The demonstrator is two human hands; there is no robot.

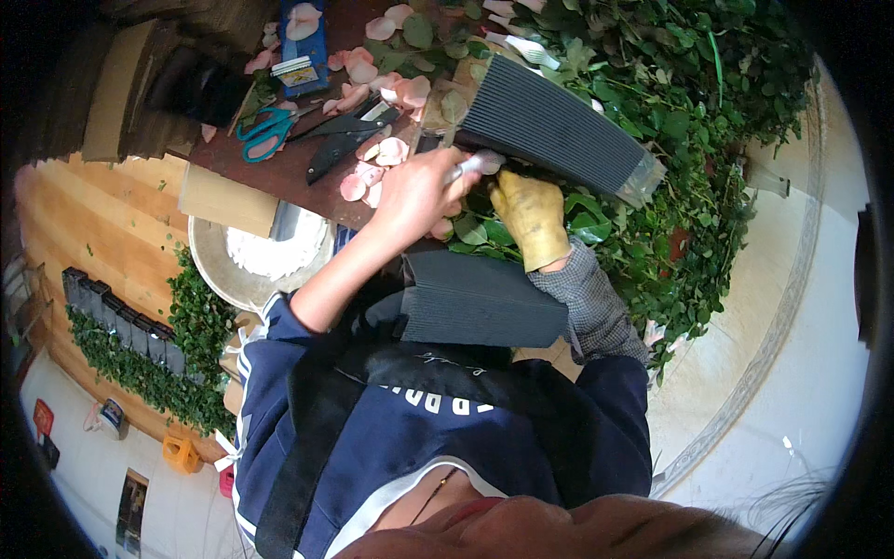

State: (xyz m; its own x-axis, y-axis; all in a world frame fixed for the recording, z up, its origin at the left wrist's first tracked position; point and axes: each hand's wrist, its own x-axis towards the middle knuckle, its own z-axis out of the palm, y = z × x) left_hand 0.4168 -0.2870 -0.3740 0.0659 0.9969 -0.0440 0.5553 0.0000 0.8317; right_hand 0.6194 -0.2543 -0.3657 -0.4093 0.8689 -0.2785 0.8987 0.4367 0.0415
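Netted bud (482,164), in the head view, sat at the near edge of a dark wrap (563,121) on the table (270,173), the left hand's (419,191) fingers curled snugly round it. The gloved right hand (533,219) was just beside, fingers bent; I couldn't tell whether it gripped anything. From my end, I judged the work partway: netting on, bud not visibly inside the wrap, many leafy stems (670,65) alongside.

A black, ridged, tapered wrap (559,121) lies beyond the hands (417,191); teal loop-handled scissors (281,116) left, green leafy stems (698,214) right.
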